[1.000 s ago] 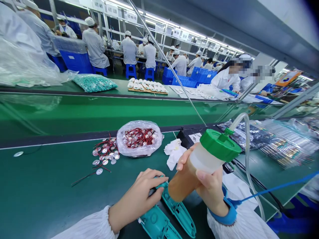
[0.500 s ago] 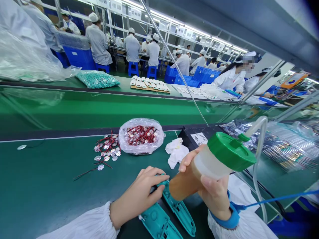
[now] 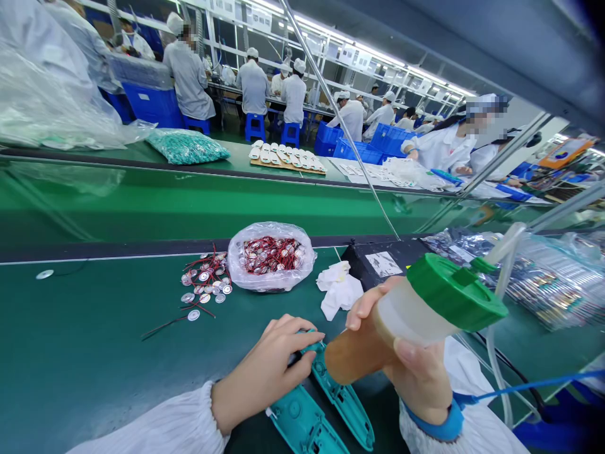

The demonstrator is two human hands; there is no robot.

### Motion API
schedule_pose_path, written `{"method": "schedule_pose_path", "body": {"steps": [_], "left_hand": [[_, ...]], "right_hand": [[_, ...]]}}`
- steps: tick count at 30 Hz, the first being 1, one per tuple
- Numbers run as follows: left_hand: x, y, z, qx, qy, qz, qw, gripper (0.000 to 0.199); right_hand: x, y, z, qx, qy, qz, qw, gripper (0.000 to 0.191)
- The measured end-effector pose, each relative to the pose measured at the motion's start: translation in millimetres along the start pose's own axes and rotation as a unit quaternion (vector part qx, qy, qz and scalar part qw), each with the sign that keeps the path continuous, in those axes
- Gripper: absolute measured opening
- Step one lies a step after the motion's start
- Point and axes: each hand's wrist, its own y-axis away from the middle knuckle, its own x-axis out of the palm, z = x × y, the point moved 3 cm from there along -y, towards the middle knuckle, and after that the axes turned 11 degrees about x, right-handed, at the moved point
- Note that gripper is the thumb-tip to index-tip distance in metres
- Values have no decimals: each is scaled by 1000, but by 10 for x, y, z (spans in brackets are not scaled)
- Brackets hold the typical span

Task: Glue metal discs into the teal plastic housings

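Observation:
My right hand point(image 3: 418, 369) is wrapped round a translucent bottle with a green cap point(image 3: 406, 315), tilted with its brown-filled end down and to the left. A clear hose runs from the cap. The bottle's lower end hangs over a narrow teal plastic shell half point(image 3: 347, 403) and hides part of it. My left hand point(image 3: 269, 359) has its fingertips closed on the far end of this shell. Below that hand lies a wider teal shell half point(image 3: 305, 422), open side up, partly cut off by the frame. A blue wrist strap point(image 3: 439, 425) circles my right wrist.
Disc parts with red and black wires point(image 3: 205, 284) lie beside a plastic bag of more point(image 3: 274, 255). A crumpled white cloth point(image 3: 340, 290), a black box point(image 3: 373, 261) and bagged parts point(image 3: 543, 277) are to the right. Co-workers point(image 3: 439, 148) sit beyond the green barrier point(image 3: 189, 202).
The bottle and my right hand have shifted slightly right in the picture. My left hand stays on the narrow shell. The whole view has moved a little.

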Motion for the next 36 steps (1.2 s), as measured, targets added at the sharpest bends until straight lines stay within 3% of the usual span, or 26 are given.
{"method": "schedule_pose_path", "body": {"steps": [21,36], "left_hand": [[1,-10,-8,-3,14,10,1000,35],[-6,-9,23,-3,59,22,998,33]], "right_hand": [[-60,90,-20,-13,55,-47,997,38],[48,49,85,-27,7,-77,997,31]]}}
